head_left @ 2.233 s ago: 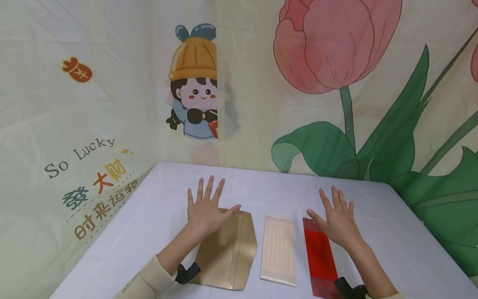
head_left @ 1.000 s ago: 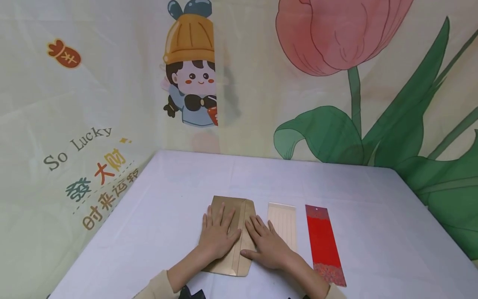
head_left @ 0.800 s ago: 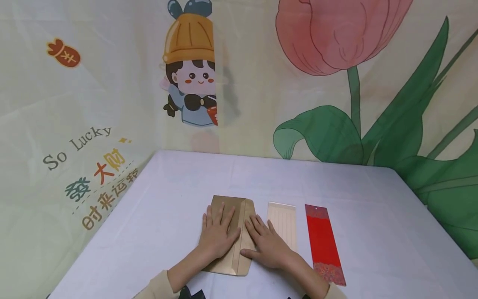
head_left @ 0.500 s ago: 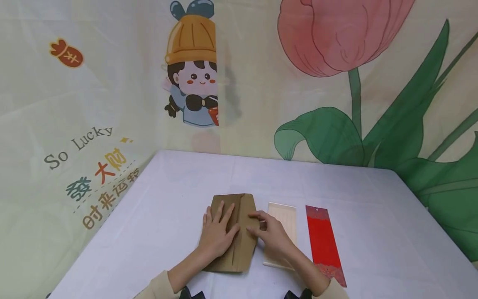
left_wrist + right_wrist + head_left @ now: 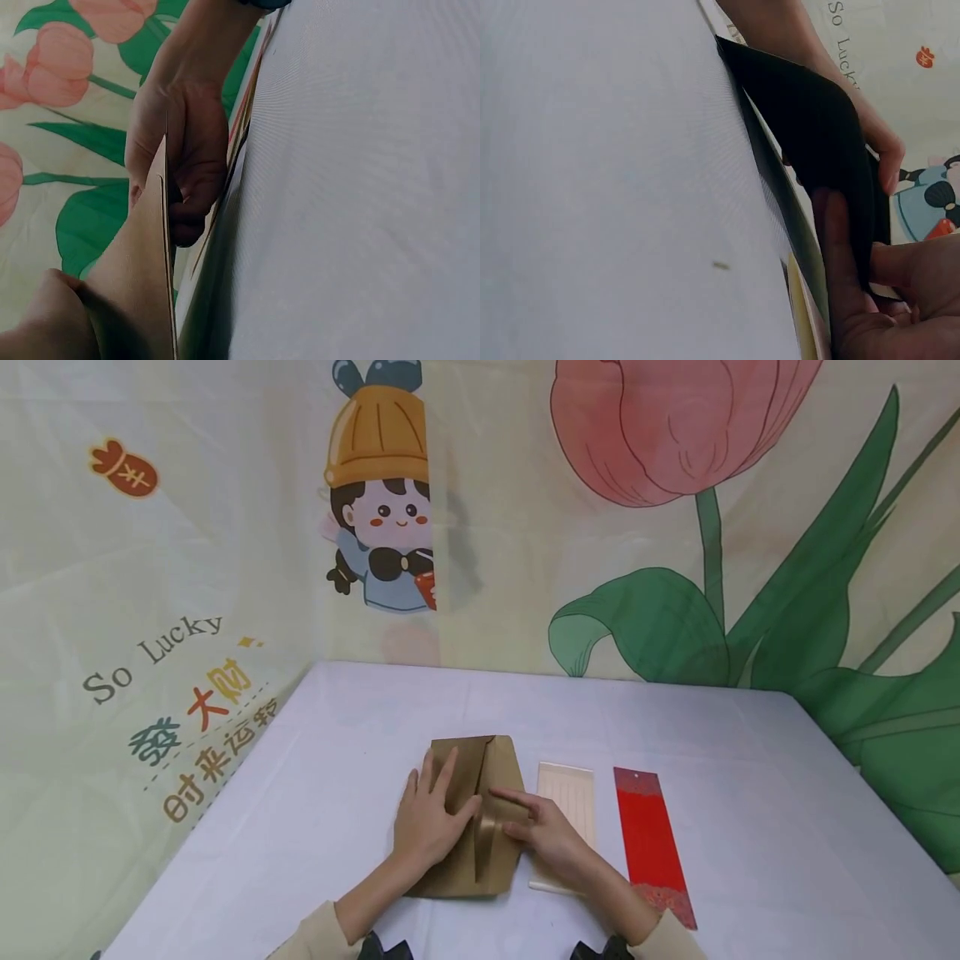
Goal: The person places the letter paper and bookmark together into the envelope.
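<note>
A brown paper envelope (image 5: 459, 877) lies on the table, its right side lifted and bowed upward in the head view. My left hand (image 5: 429, 822) rests on the left part of it with fingers spread. With thumb and fingers, my right hand (image 5: 551, 835) pinches the right edge of the envelope. The right wrist view has the envelope's shaded underside (image 5: 802, 112) between the thumb and fingers of my right hand (image 5: 900, 307). In the left wrist view the raised paper (image 5: 135, 262) stands between my left hand (image 5: 37, 322) and my right hand (image 5: 184, 157).
Right of the envelope lies a cream lined paper packet (image 5: 566, 785), partly covered by my right hand and forearm. Farther right is a long red paper strip (image 5: 651, 835) with patterned ends. A white cloth covers the table (image 5: 772, 810); printed curtains (image 5: 495, 568) hang behind it.
Both hands came down from above the table onto the envelope and lay flat. The right hand then took its right edge and raised it; the left hand shifted slightly left.
</note>
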The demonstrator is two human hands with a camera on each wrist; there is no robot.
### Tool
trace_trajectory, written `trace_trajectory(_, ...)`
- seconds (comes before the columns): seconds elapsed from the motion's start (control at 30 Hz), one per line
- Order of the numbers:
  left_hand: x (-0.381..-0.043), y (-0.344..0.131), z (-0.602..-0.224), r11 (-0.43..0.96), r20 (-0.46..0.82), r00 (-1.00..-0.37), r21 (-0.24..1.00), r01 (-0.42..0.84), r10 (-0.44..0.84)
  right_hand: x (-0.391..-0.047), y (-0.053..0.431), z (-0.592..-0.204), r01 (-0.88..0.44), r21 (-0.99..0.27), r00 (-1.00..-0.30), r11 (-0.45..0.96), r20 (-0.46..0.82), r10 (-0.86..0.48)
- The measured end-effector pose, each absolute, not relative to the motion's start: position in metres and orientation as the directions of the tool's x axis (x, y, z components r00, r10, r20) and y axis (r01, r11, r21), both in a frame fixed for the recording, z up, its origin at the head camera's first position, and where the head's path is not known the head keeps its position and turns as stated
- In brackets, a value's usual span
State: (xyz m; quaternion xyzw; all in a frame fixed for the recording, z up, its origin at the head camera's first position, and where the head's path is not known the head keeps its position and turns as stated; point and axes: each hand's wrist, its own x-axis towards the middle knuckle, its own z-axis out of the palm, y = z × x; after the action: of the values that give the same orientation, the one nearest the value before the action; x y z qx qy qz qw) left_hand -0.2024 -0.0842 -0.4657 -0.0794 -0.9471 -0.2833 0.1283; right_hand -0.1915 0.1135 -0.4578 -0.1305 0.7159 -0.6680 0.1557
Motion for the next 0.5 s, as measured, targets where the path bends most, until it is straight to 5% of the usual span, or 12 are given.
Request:
trace_trajectory(0.3, -0.2062, -0.0845, -0.463, 0.579, 0.448, -0.894, 0.721, 0.381, 0.03, -0.1942, 0.116, -0.4576, -0.007, -0.998, -0.925, 0.062, -0.017, -0.38)
trace_trajectory(0.5, -0.2052, -0.0831, -0.4625, 0.566, 0.456, -0.89, 0.734, 0.374, -0.004, -0.1939, 0.116, -0.4573, -0.025, -0.997, -0.934, 0.072, -0.002, -0.357)
